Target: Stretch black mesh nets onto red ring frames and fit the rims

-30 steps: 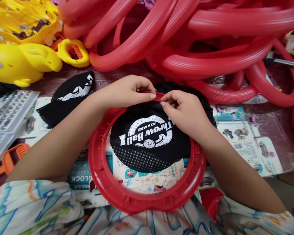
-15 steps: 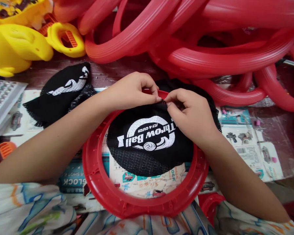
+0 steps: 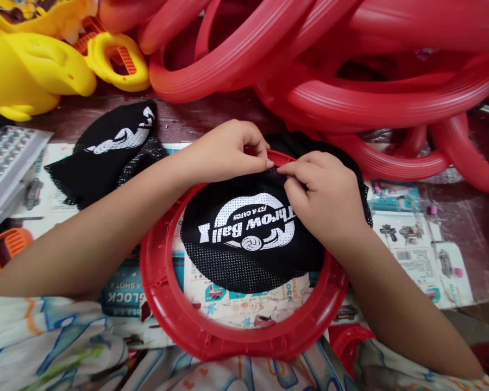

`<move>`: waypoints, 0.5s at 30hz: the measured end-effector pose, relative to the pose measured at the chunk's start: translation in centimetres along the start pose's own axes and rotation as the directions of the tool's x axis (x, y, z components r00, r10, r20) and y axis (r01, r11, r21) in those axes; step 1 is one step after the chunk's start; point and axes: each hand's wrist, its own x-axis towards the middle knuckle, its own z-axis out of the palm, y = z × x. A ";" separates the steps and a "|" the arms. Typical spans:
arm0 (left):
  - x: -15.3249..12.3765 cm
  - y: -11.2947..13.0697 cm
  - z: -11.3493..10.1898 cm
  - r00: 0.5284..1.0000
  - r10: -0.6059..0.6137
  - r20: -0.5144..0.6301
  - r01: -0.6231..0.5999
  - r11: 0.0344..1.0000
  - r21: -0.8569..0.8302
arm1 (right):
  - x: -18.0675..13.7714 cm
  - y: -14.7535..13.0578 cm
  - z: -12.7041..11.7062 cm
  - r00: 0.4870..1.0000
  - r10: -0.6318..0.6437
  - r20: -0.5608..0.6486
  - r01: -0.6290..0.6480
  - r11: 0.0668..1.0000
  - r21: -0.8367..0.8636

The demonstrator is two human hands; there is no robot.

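Note:
A red plastic ring lies in front of me, its ribbed inner side facing up. Across its opening is a black mesh net with white "Throw Ball" print, upside down from my side. At the ring's far edge, my left hand pinches the net's edge between thumb and forefinger. Close beside it, my right hand has its fingers closed on the same edge. The fingertips nearly meet over the rim. More black fabric is bunched behind the right hand, partly hidden.
Another folded black net lies at left, near a tray of small shiny pieces and an orange part. Large red rings are heaped along the back. Yellow plastic pieces sit back left. Printed cardboard covers the table.
The view has shifted slightly, so things sit a little further right. Both hands stay at the ring's far edge; the right fingers have shifted slightly on the net's edge.

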 end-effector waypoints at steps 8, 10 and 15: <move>0.0 -0.1 0.1 1.000 0.018 0.016 -0.017 0.998 -0.062 | -0.2 0.2 -0.2 0.999 -0.022 -0.025 0.023 1.000 0.017; 0.0 -0.1 0.1 1.000 0.017 0.020 -0.016 0.999 -0.044 | -0.2 0.2 -0.2 1.000 -0.019 -0.017 0.019 1.000 0.014; 0.3 0.1 0.0 0.998 0.008 0.057 -0.012 0.998 0.055 | -0.2 0.3 0.0 1.000 -0.010 -0.001 0.010 1.000 -0.020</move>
